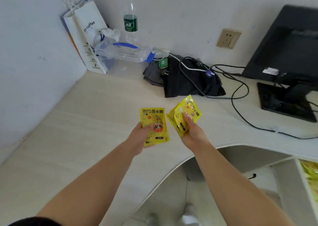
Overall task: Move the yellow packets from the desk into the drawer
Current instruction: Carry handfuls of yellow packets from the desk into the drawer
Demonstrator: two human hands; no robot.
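Yellow foil-like film, glossy and printed, thin enough to crease: light sachets, judged to weigh next to nothing and to bend under any pinch. One yellow packet [155, 126] held flat in the left hand [140, 139], thumb across its printed face, fingers hidden beneath, the grip closed along the left edge and lower half. A small bunch of yellow packets [184, 115] fanned in the right hand [192, 133], thumb pressing on top, the grip closed over their near ends, far corners splaying loose and tilted up. How many in the bunch cannot be told; at least two edges visible. Both lots lifted above the pale tabletop [77, 122], near its middle, well apart from the dark bundle of cloth [189, 81] and the cables [239, 95] farther back. No more packets visible lying on the tabletop.

Slippery surface likely, film on film, so the fanned bunch probably prone to sliding apart; a firmer pinch nearer the middle of the stack seemingly safer than a hold at the ends. Not fragile in any breakable sense, though the contents look soft and the seams could crumple. For the single one, a hold by the sealed edge or flat across the body looks adequate.

Open drawer [304, 179] at the near right, below the tabletop edge, with more yellow already inside. Remaining step, by judgement: carrying both lots right and down into it.
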